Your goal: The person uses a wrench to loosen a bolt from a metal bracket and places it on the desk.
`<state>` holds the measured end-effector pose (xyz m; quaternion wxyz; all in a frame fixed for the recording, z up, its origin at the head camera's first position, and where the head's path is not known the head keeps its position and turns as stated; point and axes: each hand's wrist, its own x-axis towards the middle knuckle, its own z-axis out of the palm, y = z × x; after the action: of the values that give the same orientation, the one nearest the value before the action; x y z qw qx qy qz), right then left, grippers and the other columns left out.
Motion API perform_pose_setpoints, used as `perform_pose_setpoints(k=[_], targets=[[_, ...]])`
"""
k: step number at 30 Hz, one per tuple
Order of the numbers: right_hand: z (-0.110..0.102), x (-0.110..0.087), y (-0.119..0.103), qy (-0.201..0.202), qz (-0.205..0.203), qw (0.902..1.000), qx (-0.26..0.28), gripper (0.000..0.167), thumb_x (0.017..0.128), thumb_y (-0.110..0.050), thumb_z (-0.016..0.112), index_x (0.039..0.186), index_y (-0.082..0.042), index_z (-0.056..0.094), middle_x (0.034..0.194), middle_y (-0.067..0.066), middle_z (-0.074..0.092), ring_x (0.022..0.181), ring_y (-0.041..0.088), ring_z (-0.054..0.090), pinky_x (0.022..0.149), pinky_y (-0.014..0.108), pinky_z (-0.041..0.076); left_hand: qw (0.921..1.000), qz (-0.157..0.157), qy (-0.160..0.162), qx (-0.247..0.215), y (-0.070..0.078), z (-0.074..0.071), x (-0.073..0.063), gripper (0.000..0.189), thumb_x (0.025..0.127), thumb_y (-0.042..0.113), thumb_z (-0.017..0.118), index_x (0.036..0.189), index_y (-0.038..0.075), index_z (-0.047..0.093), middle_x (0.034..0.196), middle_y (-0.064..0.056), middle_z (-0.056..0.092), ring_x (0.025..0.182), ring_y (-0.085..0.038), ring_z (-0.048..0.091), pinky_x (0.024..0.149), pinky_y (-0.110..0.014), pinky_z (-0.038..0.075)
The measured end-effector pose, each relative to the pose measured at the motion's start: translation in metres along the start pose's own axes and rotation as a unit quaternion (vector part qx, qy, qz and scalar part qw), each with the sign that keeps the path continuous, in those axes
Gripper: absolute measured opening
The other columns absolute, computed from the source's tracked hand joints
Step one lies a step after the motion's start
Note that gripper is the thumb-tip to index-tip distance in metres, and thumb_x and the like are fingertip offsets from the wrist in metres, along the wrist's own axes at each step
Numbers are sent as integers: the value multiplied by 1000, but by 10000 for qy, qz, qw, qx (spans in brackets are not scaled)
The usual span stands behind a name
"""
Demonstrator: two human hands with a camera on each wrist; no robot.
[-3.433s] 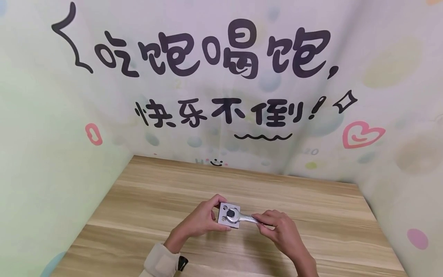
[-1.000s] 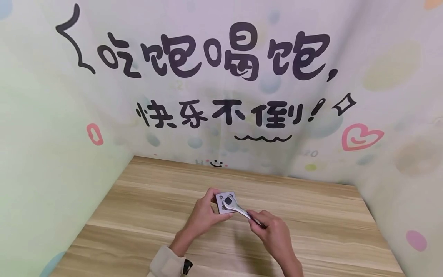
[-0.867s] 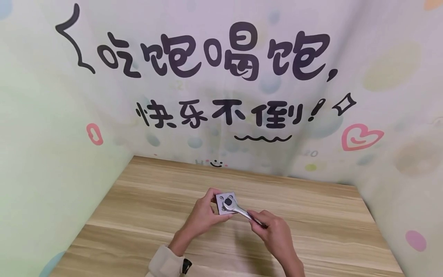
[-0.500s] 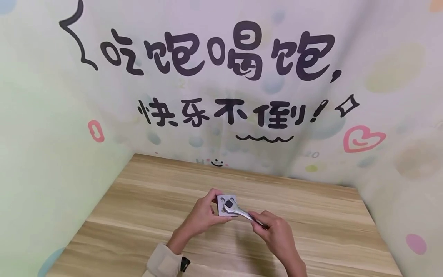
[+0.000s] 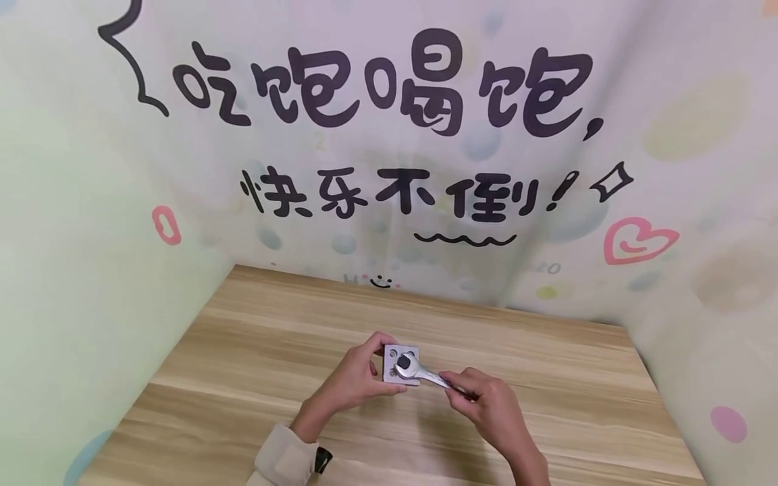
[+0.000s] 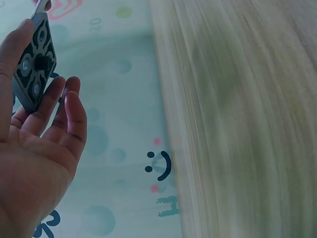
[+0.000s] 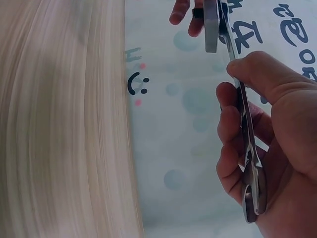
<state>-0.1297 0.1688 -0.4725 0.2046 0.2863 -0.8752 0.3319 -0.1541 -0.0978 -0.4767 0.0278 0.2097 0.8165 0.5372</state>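
In the head view my left hand [image 5: 349, 379] grips a square metal plate [image 5: 400, 349] by its edges, thumb on the near side and fingers on the far side. The plate has round holes and a bolt with a dark head [image 5: 404, 362]. Around that head sits the open end of a steel wrench [image 5: 433, 379], whose handle my right hand [image 5: 491, 406] holds. The left wrist view shows the plate's patterned underside with the black bolt end [image 6: 43, 62] sticking out. In the right wrist view, thumb and curled fingers clasp the wrench [image 7: 246, 124], its far end near the palm.
Both hands are above a wood-grain table [image 5: 273, 324]. Behind it stands a pale printed wall sheet [image 5: 365, 148] with black lettering, and similar sheets flank both sides. A light sleeve [image 5: 284, 455] with a dark band covers the left wrist.
The wrench handle first swung toward me, to a steeper slant. Over the last second it has swung partly back, away from me. Both hands have kept hold, and the plate has turned slightly.
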Motion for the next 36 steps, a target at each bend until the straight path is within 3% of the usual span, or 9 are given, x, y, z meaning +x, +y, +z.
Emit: perform_pose_setpoints(k=[6,11,17,25,28,36], targets=[[-3,-1,-2,186,351,9990,209,32,76,1,80,102,-17,79,73,-20,55,59,-7,41,50,10,35,9992,-122,363,127,2,0,4,62,74,22,89,123,16,52,110,-3,63,63,-10,53,55,-22,48],[-5,-2,-3,576,1241,9902,266,31,78,3,79,105,-12,77,73,-12,59,59,-3,44,49,16,40,9969,-341,674,206,1,-3,4,62,73,16,89,123,14,51,111,-7,63,67,-16,57,57,-22,49],[-3,-9,4,729,2286,9708,12,35,83,3,73,117,-3,72,69,-2,59,57,-2,44,47,20,39,9975,-293,606,196,0,-4,4,63,74,16,88,125,13,50,111,-8,64,67,-15,57,57,-22,49],[8,-22,14,114,3551,9348,-31,45,85,1,62,129,9,59,76,7,66,58,7,48,48,23,40,9981,-310,492,189,0,1,2,64,75,18,88,126,14,50,112,-9,64,70,-14,57,59,-22,50],[15,-27,18,-47,3776,9259,-25,44,86,0,59,129,10,58,81,11,69,60,11,51,50,23,41,9980,-262,550,136,-1,4,2,64,73,19,89,124,13,51,110,-8,65,69,-16,58,58,-22,50],[28,-33,24,-117,3942,9189,-107,40,86,2,60,125,11,61,78,11,66,62,14,50,50,23,39,9982,-189,570,41,-1,7,1,63,73,21,89,123,13,52,110,-5,65,69,-10,56,59,-22,50]])
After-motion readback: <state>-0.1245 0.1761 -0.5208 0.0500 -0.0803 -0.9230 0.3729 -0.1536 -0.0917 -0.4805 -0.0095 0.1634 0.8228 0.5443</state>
